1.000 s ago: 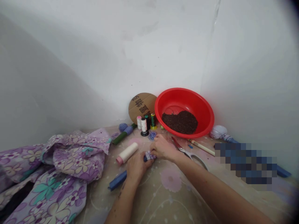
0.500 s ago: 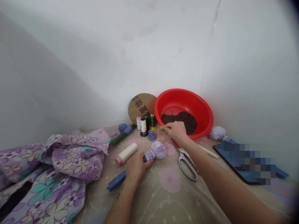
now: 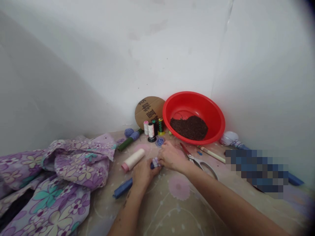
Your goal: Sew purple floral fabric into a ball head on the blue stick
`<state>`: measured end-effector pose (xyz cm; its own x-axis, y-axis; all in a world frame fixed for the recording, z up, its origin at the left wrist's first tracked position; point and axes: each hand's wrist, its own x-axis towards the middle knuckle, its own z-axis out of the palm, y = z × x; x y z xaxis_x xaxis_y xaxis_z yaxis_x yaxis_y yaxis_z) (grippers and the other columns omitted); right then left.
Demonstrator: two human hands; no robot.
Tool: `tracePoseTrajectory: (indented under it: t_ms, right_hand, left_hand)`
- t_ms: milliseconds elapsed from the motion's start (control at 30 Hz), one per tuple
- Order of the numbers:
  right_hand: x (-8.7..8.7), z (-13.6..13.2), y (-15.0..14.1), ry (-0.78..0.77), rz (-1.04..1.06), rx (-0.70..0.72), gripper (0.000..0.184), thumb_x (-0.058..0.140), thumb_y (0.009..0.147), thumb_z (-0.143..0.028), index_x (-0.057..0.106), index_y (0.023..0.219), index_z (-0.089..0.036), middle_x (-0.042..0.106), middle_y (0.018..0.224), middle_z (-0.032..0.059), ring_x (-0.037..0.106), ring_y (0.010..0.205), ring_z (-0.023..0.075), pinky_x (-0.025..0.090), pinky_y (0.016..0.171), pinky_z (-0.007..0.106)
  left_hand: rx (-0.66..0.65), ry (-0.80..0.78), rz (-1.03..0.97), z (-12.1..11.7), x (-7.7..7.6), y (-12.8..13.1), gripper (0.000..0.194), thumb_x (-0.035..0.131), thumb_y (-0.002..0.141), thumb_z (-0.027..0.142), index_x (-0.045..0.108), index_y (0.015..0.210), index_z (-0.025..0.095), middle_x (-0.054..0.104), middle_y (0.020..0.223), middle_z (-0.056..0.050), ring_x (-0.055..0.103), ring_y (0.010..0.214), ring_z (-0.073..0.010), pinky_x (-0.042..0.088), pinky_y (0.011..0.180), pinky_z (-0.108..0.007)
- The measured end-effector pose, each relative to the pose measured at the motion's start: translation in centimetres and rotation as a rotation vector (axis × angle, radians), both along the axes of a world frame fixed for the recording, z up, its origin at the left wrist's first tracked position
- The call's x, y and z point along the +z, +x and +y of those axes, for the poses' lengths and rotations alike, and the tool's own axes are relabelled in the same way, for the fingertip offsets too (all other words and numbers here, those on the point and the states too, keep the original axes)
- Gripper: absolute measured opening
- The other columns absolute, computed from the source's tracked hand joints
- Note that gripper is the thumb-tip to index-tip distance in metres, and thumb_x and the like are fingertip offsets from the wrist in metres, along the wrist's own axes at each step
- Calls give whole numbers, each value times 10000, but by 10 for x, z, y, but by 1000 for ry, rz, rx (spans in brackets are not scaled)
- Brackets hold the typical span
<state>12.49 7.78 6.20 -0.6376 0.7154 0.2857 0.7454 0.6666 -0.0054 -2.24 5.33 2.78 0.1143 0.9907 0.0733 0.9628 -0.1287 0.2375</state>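
Observation:
My left hand is closed round a blue stick that lies on the pale flowered cloth, gripping it near the small floral cloth bundle tied at its top. My right hand is closed over that bundle's far side, and hides most of it. Both hands meet at the bundle.
A red basin holding dark grains stands in the corner. Thread spools, a cream spool, scissors, a cream stick, a round cardboard piece and another wrapped stick lie around. Purple floral fabric is heaped at left.
Half a second ago my right hand was up by the basin's rim; it has come back down onto the bundle. My left hand has stayed on the stick.

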Motion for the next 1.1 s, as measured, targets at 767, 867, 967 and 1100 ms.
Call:
tracePoseTrajectory:
  t_ms: [767,867,967,1100]
  right_hand:
    - [69,12,28,433,1080,-335,230,489,745,-349,589,623,-182,563,607,4,478,632,142,353,687,291]
    - [77,10,27,455,1108,-327,215,493,743,-350,586,642,-184,567,638,4,479,651,143,354,694,294]
    - [81,9,28,473,1115,-319,214,488,747,-343,582,642,-182,565,632,3,472,644,141,354,690,291]
    - [84,8,32,492,1094,-321,207,485,749,-329,579,637,-183,565,619,-1,471,647,140,354,697,292]
  left_hand:
    - [3,-34,-20,1,-1,-1,436,503,670,543,577,996,263,635,884,-41,565,849,-218,367,688,-265]
    - [-12,-4,-17,1,-2,-2,448,504,666,549,562,1024,286,637,883,-34,566,846,-228,369,665,-273]
    - [-22,33,-20,1,-3,-2,445,507,662,547,552,1037,313,642,871,-25,573,829,-235,372,638,-278]
    - [-7,26,-21,0,-3,-3,448,527,659,524,549,1051,310,642,886,-32,571,846,-231,373,658,-277]
